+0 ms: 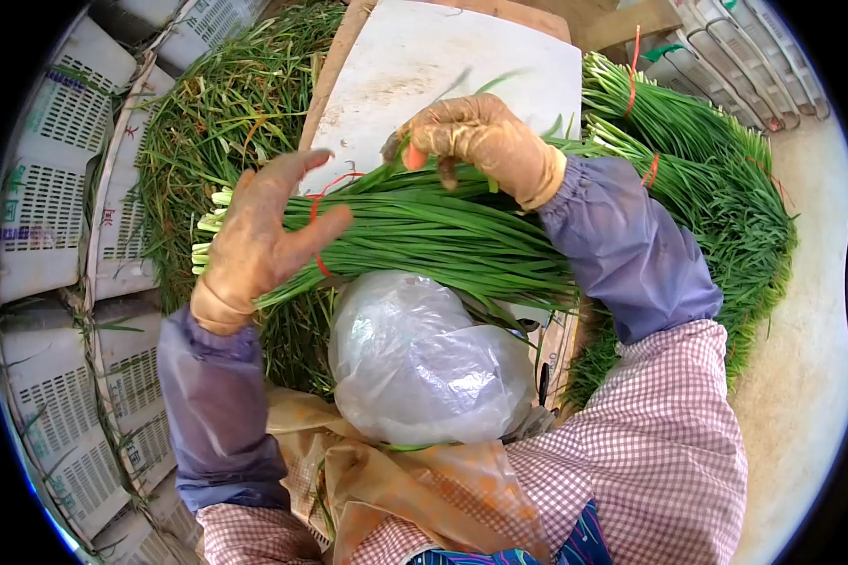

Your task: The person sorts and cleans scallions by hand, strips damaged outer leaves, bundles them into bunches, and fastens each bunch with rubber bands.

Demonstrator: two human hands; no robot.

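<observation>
A bundle of long green stalks (424, 231) with pale cut ends at the left lies across my lap, with a red tie (318, 224) round it. My gloved left hand (269, 231) rests at the pale-end side of the bundle, thumb and fingers spread apart. Above the bundle's middle is my gloved right hand (481, 141), its fingers curled and pinched around a few loose green blades. An orange-red spot shows at one of its fingertips. Beneath the bundle sits a clear plastic-wrapped lump (424, 363).
A white board (443, 56) stands beyond the hands. Loose, partly yellowed stalks (226, 122) are heaped at the left, beside white slatted crates (52, 212). Several tied green bundles (707, 179) lie at the right. More crates (740, 56) stand at the back right.
</observation>
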